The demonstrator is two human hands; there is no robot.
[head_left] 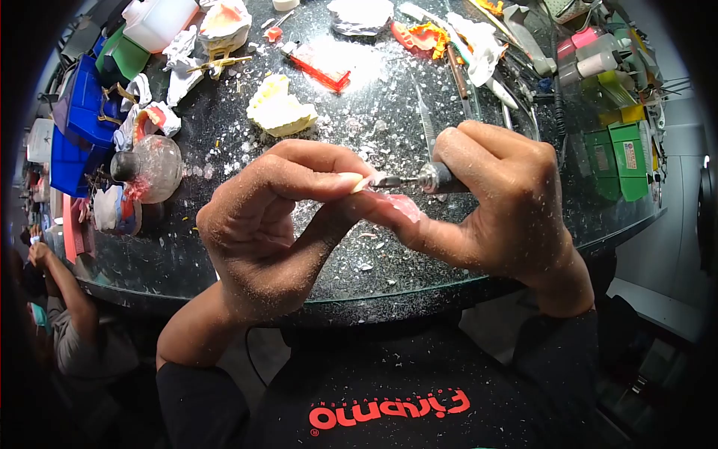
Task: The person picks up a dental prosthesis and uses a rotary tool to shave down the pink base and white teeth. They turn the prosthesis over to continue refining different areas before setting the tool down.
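Fingers and thumb of my left hand [258,217] pinch a small pink, partly clear denture piece [404,206] with a pale, tooth-like end. In the fist of my right hand [512,194] is a metal rotary handpiece [443,179], pointing left. Its bur [390,181] meets the piece, or comes very close to it, near my left fingertips. My right thumb stretches beneath the handpiece and braces against the pink piece. Fine white dust coats both hands. Part of the denture piece is hidden behind my fingers.
White shavings litter the dark tabletop [217,258]. Beyond my hands lie a cream plaster cast [280,108], a red V-shaped strip [321,71] and a slim metal tool [425,112]. A glass jar [158,170] and blue bins [84,120] stand left, green bins [630,157] right. Another person [71,307] sits far left.
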